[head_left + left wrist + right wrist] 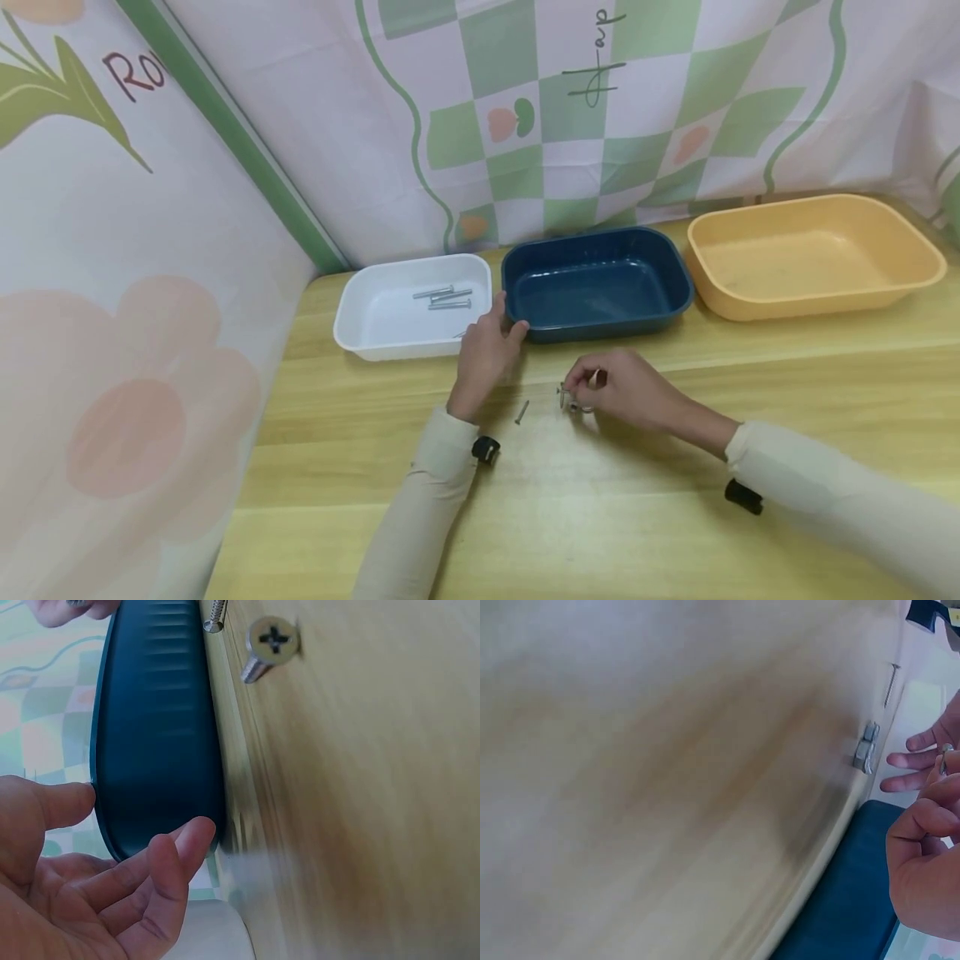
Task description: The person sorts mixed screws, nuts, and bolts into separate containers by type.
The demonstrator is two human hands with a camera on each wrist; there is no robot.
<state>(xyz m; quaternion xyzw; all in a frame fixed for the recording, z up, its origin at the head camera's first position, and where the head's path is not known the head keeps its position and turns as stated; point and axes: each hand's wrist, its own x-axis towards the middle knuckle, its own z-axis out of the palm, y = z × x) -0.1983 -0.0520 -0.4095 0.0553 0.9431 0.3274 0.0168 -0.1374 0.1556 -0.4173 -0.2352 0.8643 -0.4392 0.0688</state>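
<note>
My left hand (486,357) rests at the near left corner of the dark blue tray (600,327), its thumb touching the rim and its fingers loosely extended. Right of it, my right hand (626,390) pinches a small screw (945,756) just above the table. Beneath those fingertips lie a few shiny metal pieces (865,752), too small to identify surely. One loose countersunk screw (522,412) lies on the table between the hands; its cross-slotted head (273,640) shows large in the left wrist view.
At the left, a white tray (360,321) holds several long bolts (450,297), partly behind my left hand. A yellow tray (813,308) stands to the right of the blue one. Patterned cloth (570,125) hangs behind the wooden table (600,517).
</note>
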